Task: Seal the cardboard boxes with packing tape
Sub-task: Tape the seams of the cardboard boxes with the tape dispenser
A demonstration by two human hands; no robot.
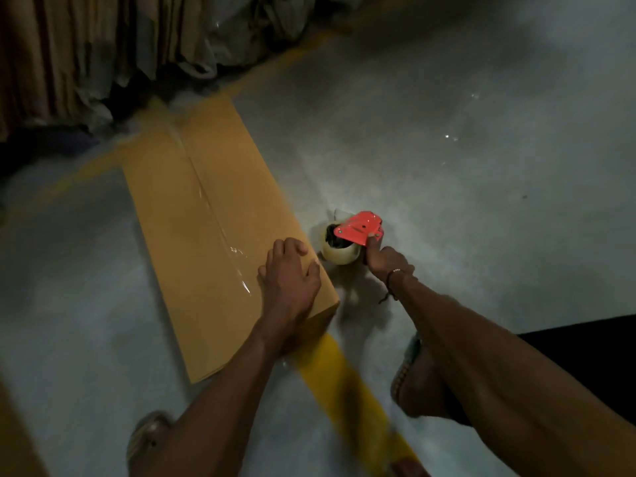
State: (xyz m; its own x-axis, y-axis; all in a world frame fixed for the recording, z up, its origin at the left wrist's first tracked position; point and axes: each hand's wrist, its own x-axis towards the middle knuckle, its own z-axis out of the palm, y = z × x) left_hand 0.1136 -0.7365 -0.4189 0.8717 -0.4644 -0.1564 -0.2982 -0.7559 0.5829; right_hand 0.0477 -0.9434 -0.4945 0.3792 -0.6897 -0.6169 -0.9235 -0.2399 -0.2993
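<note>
Floor: a pale grey concrete floor (464, 149) lay under dim light, crossed by a painted yellow line (347, 390) that ran under the box's near end.
Background: stacked flat cardboard sheets (51, 46) and crumpled plastic wrap (234, 32) stood along the far left edge.
Cardboard box: a long brown cardboard box (172, 235) lay on the floor left of centre, with a strip of clear tape (213, 208) along its middle seam.
Left hand: the left hand (289, 273) rested palm down on the box's near right corner, fingers spread and straight.
Tape dispenser: a red tape dispenser (359, 228) with a pale tape roll (340, 253) sat just beside the box's right edge, low over the floor.
Right hand: the right hand (387, 261) gripped the dispenser's handle, fingers curled round it; a thin bracelet (392, 275) circled the wrist.
Feet: sandalled feet (413, 380) showed below the arms.
</note>
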